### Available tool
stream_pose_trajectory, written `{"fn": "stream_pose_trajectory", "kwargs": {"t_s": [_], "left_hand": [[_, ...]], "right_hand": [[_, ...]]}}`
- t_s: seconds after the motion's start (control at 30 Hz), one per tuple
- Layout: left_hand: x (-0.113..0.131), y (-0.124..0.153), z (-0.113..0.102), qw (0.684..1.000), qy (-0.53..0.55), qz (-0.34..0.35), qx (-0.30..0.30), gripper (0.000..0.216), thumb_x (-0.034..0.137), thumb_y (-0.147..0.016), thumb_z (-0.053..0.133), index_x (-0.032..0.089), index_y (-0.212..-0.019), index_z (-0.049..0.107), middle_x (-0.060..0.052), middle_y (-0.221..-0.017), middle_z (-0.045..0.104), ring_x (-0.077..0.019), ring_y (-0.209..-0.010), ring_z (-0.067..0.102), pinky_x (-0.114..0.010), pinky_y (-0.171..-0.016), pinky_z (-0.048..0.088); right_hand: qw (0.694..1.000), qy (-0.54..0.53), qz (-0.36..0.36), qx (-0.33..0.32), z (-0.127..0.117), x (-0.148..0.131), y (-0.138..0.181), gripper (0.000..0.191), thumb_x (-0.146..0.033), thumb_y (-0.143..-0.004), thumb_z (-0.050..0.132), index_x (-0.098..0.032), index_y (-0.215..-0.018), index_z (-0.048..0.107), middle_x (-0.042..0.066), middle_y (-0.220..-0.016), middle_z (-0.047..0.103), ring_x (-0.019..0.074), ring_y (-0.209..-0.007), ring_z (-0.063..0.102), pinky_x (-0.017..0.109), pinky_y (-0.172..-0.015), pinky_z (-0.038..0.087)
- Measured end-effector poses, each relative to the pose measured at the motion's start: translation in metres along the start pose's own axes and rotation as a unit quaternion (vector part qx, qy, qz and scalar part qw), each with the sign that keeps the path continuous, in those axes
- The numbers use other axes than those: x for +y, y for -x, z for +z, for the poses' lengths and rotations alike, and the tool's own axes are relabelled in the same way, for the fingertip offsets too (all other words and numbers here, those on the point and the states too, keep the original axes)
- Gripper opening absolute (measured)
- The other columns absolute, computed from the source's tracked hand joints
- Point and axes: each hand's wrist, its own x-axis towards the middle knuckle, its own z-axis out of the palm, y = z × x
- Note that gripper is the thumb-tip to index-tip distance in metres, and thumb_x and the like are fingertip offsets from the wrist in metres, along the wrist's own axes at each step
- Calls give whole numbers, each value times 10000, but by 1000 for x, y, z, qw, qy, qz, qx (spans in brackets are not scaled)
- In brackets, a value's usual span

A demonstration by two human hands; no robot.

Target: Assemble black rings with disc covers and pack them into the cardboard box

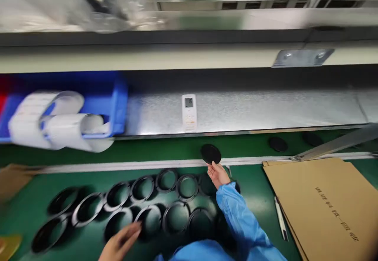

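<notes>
My right hand [218,174], in a blue sleeve, pinches the lower edge of a round black disc [210,153] between thumb and fingers. The disc is raised over the white strip at the back of the green bench. My left hand [121,240] is low in the view, fingers stretched out and slightly bent, with nothing seen in it. Its fingertips come close to a black ring [148,221]; whether they touch cannot be made out. Several similar black rings [188,187] stand in two rows on the green mat [251,198], some partly hidden by my right arm.
At right lie flat cardboard sheets [321,202] with a white pen [281,218] beside them. More black discs [278,144] lie behind the white strip [165,165]. A metal shelf [251,109] holds a white remote [189,112] and a blue bin [119,107] with white label rolls [63,129].
</notes>
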Motion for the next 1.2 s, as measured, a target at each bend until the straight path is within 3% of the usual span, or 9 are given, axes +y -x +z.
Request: {"fn": "stream_pose_trajectory", "kwargs": {"t_s": [0.1, 0.2, 0.33, 0.47, 0.53, 0.63, 0.73, 0.97, 1.2], "left_hand": [[14, 2, 3, 977, 207, 16, -42, 375, 431, -763, 784, 429, -1125, 687, 36, -1213, 693, -312, -1250, 570, -548, -1147, 343], [31, -2, 9, 884, 448, 72, -114, 720, 233, -779, 771, 405, -1419, 491, -41, -1522, 470, -310, -1405, 415, -523, -1156, 329], [21, 14, 1, 770, 591, 47, -236, 566, 482, -852, 671, 221, -1345, 579, -147, -1406, 574, -355, -1281, 542, -508, -1031, 473], [-1, 43, -32, 696, 667, 46, -263, 688, 626, -921, 456, 153, -1418, 501, -169, -1372, 597, -379, -1306, 518, -553, -1063, 431], [-8, 56, -50, 666, 693, 43, -273, 706, 651, -922, 435, 162, -1429, 485, -168, -1379, 594, -375, -1348, 480, -571, -1116, 364], [-18, 73, -69, 650, 692, 11, -315, 703, 678, -925, 423, 169, -1402, 515, -171, -1374, 599, -388, -1343, 484, -616, -1120, 330], [-29, 86, -75, 641, 687, -15, -342, 668, 678, -933, 420, 181, -1356, 562, -161, -1306, 647, -381, -1304, 524, -647, -1101, 332], [-41, 100, -79, 648, 671, -77, -353, 648, 705, -909, 452, 191, -1266, 619, -151, -1188, 699, -379, -1202, 599, -646, -1028, 412], [-40, 109, -70, 661, 651, -132, -349, 619, 682, -891, 514, 178, -1234, 621, -167, -1194, 688, -393, -1076, 657, -556, -811, 556]], "right_hand": [[991, -27, 96, -92, 38, 52, 90, 338, -349, -671, 898, -181, -777, 625, 65, -875, 765, 99, -637, 678, 194, -576, 572], [971, -43, 178, -156, 78, 92, 169, 309, -323, -688, 894, -180, -838, 665, 52, -861, 767, 87, -618, 668, 183, -574, 568], [941, -14, 224, -252, 116, 135, 237, 318, -382, -747, 848, -183, -929, 679, 34, -876, 753, 93, -663, 677, 183, -591, 565], [892, 173, 186, -374, 122, 161, 257, 342, -417, -742, 828, -176, -925, 670, 39, -833, 722, 142, -698, 680, 253, -618, 571], [900, 294, 63, -317, 122, 162, 256, 328, -469, -764, 784, -186, -866, 653, 32, -792, 698, 146, -675, 651, 275, -629, 556], [865, 418, -203, -190, 130, 152, 258, 306, -495, -903, 613, -220, -1018, 681, 69, -988, 678, 185, -905, 641, 350, -843, 539], [762, 496, -341, -237, 144, 144, 271, 335, -440, -991, 481, -291, -1209, 688, 88, -1285, 564, 233, -1230, 504, 436, -1070, 416], [669, 575, -403, -243, 154, 159, 294, 358, -404, -1027, 404, -336, -1231, 689, 57, -1404, 458, 262, -1324, 356, 480, -1136, 333], [687, 568, -358, -278, 155, 154, 301, 411, -449, -1039, 357, -286, -1105, 729, 70, -1361, 516, 252, -1318, 368, 490, -1157, 316]]}}
